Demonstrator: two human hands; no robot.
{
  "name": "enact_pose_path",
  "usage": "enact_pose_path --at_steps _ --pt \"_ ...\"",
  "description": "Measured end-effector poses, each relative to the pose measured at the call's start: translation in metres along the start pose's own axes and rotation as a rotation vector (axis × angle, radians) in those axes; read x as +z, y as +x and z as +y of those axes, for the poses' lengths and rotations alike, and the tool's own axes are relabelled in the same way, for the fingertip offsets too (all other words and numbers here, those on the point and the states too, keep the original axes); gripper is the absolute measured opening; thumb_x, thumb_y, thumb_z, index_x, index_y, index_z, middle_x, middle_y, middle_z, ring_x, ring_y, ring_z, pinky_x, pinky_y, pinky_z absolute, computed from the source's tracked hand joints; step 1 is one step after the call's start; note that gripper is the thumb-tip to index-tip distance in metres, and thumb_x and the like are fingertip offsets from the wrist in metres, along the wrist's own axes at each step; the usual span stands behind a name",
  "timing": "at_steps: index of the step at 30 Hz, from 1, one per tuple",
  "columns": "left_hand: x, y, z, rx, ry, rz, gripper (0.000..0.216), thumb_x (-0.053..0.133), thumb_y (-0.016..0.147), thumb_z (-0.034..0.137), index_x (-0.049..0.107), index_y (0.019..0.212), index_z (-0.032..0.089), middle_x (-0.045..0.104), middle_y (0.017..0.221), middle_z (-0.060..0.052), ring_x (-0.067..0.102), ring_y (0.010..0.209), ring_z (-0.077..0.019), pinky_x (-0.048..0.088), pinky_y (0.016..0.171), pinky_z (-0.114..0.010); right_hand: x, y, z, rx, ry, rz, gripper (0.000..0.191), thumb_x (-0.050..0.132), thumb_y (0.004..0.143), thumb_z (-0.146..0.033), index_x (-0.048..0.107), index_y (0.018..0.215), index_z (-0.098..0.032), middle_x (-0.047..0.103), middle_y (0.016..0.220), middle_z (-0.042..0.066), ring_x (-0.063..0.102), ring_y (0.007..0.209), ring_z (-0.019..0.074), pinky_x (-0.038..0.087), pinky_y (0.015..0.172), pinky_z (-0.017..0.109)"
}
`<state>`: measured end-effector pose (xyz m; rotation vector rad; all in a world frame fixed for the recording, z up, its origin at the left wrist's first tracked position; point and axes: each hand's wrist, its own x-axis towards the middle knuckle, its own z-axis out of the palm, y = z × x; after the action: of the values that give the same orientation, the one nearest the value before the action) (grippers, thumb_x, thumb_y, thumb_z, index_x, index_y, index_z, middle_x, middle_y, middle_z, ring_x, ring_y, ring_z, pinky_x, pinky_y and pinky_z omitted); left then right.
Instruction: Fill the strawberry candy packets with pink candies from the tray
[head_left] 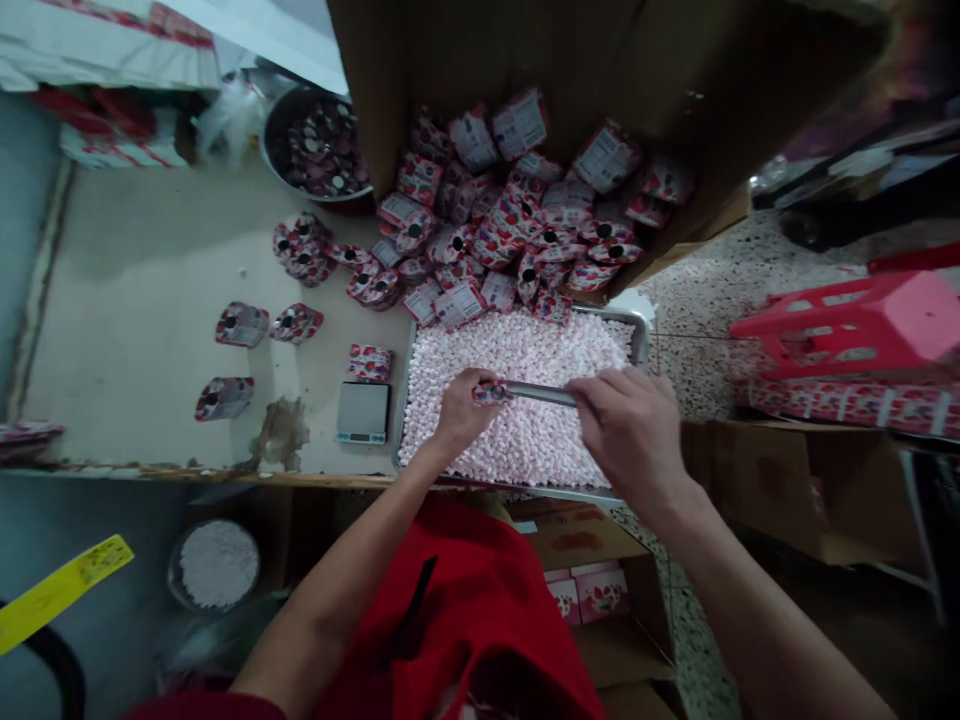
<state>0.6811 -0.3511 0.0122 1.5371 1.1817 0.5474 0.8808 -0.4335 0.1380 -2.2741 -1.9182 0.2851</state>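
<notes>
Over a metal tray (640, 340) heaped with small pink-white candies (525, 400), my left hand (461, 410) is closed on a small red-and-white printed pouch (489, 394). My right hand (630, 430) is closed on the handle of a metal scoop (540, 393), whose tip meets the pouch's mouth. Both hands hover just above the candies.
Several red-and-white pouches spill from a tipped cardboard box (525, 220) onto the table. A small digital scale (362, 412) sits left of the tray with a pouch (369, 361) behind it. A metal bowl (319, 145) stands far left; a red stool (862, 320) lies right.
</notes>
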Motion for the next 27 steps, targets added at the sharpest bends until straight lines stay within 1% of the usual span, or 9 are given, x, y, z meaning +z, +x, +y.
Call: enact_pose_path --at_steps 4,7,9,12,15,17,20,24,27 --pt "-0.031 -0.002 -0.01 -0.166 -0.26 0.081 0.04 0.088 0.064 0.021 0.069 0.1 0.022 0.07 0.095 -0.001 0.065 0.089 -0.018 0.049 0.087 -0.028 0.049 -0.049 0.079 0.219 0.185 0.071 0.027 0.054 0.096 -0.041 0.076 0.098 -0.025 0.075 0.095 0.013 0.066 0.084 0.0301 0.041 0.072 0.042" --pt "-0.093 0.011 -0.025 -0.164 -0.262 0.288 0.046 0.089 0.065 0.029 0.067 0.104 0.023 0.069 0.098 -0.001 0.065 0.093 -0.0171 0.049 0.088 -0.026 0.096 -0.091 0.15 0.412 0.206 0.079 0.032 0.053 0.089 -0.052 0.075 0.087 -0.029 0.075 0.089 0.014 0.067 0.077 0.0357 0.043 0.062 0.045" --pt "-0.145 0.029 -0.042 -0.127 -0.148 0.458 0.048 0.09 0.064 0.031 0.066 0.105 0.024 0.069 0.1 -0.002 0.064 0.094 -0.0178 0.049 0.088 -0.027 0.117 -0.111 0.176 0.462 0.206 0.057 0.032 0.053 0.087 -0.054 0.075 0.08 -0.032 0.074 0.087 0.016 0.066 0.078 0.0385 0.044 0.063 0.049" --pt "-0.213 0.073 -0.08 -0.07 0.102 0.598 0.044 0.086 0.063 0.03 0.065 0.102 0.024 0.069 0.103 -0.005 0.063 0.096 -0.0217 0.049 0.092 -0.035 0.138 -0.108 0.161 0.499 0.3 0.044 0.028 0.057 0.084 -0.05 0.076 0.077 -0.031 0.075 0.086 0.017 0.067 0.081 0.0379 0.048 0.07 0.049" --pt "-0.244 0.114 -0.107 -0.083 0.29 0.589 0.037 0.077 0.066 0.028 0.066 0.101 0.023 0.069 0.102 -0.008 0.063 0.098 -0.0282 0.048 0.095 -0.047 0.166 -0.059 0.103 0.442 0.494 0.03 0.024 0.057 0.084 -0.043 0.075 0.08 -0.027 0.076 0.087 0.012 0.068 0.084 0.0335 0.05 0.078 0.046" --pt "-0.239 0.124 -0.104 -0.061 0.382 0.592 0.043 0.075 0.068 0.027 0.067 0.11 0.022 0.069 0.11 -0.012 0.061 0.109 -0.034 0.044 0.101 -0.055 0.188 -0.018 0.064 0.399 0.574 0.044 0.021 0.055 0.084 -0.035 0.073 0.079 -0.025 0.074 0.083 0.011 0.066 0.082 0.0304 0.05 0.079 0.043" --pt "-0.195 0.119 -0.071 0.117 0.582 0.598 0.051 0.075 0.078 0.034 0.065 0.126 0.021 0.062 0.132 -0.018 0.05 0.13 -0.0391 0.033 0.114 -0.057 0.209 0.02 0.028 0.351 0.609 0.051 0.017 0.054 0.081 -0.024 0.07 0.076 -0.022 0.071 0.078 0.01 0.062 0.082 0.0274 0.048 0.08 0.039" --pt "-0.105 0.128 -0.019 0.29 0.667 0.229 0.066 0.083 0.076 0.041 0.062 0.136 0.022 0.063 0.132 -0.016 0.053 0.129 -0.0378 0.037 0.114 -0.049 0.205 0.018 0.028 0.39 0.755 0.017 0.016 0.054 0.079 -0.023 0.07 0.079 -0.022 0.074 0.084 0.008 0.064 0.086 0.0257 0.049 0.084 0.038" --pt "-0.07 0.143 0.003 0.246 0.578 0.055 0.078 0.092 0.063 0.031 0.064 0.136 0.022 0.066 0.125 -0.015 0.056 0.125 -0.0391 0.039 0.111 -0.047 0.184 0.003 0.038 0.493 0.871 0.002 0.02 0.056 0.076 -0.03 0.072 0.083 -0.021 0.074 0.083 0.007 0.065 0.082 0.0248 0.05 0.081 0.037"
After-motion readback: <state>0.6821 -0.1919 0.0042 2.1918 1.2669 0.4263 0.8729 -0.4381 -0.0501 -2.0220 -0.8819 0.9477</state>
